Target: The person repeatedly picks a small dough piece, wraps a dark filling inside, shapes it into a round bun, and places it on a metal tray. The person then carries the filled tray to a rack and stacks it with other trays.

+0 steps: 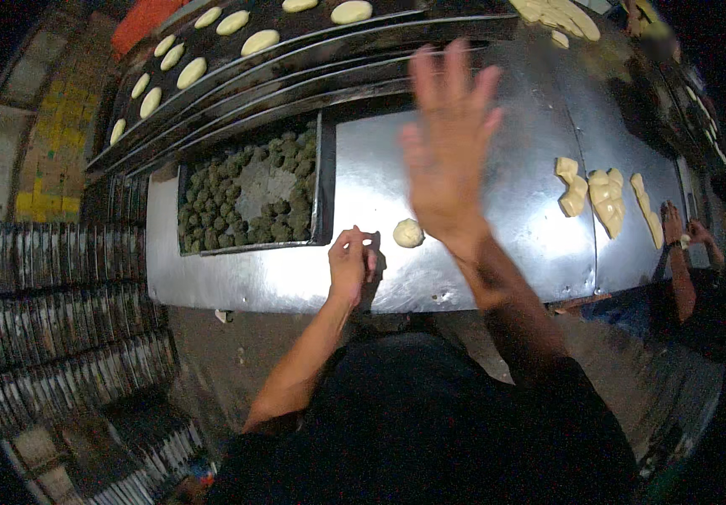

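My left hand [348, 268] is at the metal table's near side, its fingers curled together; whether anything is inside them is hidden. Just to its right, a round pale dough ball [408, 233] rests on the tabletop, touched by neither hand. Above and right of that ball, my right hand [451, 143] is stretched forward over the table, palm down with fingers spread, slightly blurred and holding nothing. Left of my hands sits a dark rectangular tray [326, 181] with many dark green balls [211, 206] around a bare patch.
Stacked baking trays [295, 57] along the far side carry flat oval dough pieces [260, 42]. Cut dough pieces [607, 200] lie on the right part of the metal table [514, 219]. Beyond them a co-worker's hands [672, 225] are at the table. Racked trays [51, 252] stand left.
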A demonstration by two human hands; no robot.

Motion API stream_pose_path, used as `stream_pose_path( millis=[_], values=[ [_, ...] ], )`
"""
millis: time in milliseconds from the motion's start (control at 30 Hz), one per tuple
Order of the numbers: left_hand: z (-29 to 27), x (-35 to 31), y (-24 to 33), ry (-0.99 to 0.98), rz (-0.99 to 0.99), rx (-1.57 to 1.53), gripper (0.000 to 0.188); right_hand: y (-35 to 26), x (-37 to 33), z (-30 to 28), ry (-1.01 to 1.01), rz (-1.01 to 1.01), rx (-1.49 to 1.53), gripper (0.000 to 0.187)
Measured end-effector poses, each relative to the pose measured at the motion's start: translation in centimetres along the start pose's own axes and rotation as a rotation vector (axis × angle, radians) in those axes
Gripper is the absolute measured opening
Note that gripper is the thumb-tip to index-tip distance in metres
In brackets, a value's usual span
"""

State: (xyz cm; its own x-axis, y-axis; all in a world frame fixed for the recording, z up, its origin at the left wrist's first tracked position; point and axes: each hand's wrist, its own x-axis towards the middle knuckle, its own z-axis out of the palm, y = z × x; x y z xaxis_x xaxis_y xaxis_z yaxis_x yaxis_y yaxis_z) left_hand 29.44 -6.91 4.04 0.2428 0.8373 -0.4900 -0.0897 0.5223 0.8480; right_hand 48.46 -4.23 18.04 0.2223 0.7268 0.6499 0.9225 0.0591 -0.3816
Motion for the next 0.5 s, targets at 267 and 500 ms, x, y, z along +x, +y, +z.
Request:
stream_pose_path(
  millis=[267,500],
  values=[
    [-11.3,-6.9,1.2,0.418,0.175,-0.084,0.057,3.8,-12.6,12.0,-0.509,0.267,0.252,0.070],
    [-26.3,-6.3,0.6,0.870,0.511,0.159,0.036,3.6,-12.7,2.1,-1.067,0.236,0.034,0.028]
  ],
)
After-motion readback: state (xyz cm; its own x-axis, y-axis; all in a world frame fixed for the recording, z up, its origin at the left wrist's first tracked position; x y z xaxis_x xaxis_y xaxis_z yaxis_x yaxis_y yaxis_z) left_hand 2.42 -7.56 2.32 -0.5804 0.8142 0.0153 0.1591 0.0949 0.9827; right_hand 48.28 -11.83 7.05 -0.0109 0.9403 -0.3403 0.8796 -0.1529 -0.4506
